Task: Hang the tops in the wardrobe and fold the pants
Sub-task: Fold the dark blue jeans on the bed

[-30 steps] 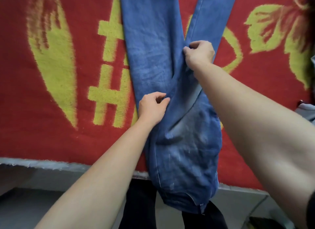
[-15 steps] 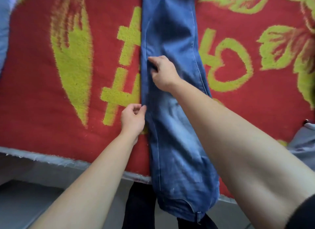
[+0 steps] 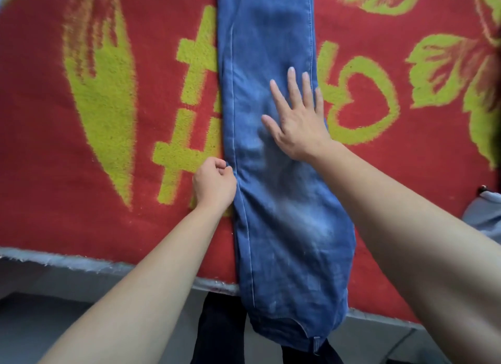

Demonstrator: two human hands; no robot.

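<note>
Pinching the left seam of the jeans near the front edge of the red blanket, your left hand likely anchors them while your flat, open right hand smooths the legs.

Open blanket flanks jeans; grey garment far right.

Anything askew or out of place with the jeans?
The jeans lie straight, but their waist end overhangs the near edge of the red blanket. The right hand presses them flat; the left hand pinches their side edge.
</note>
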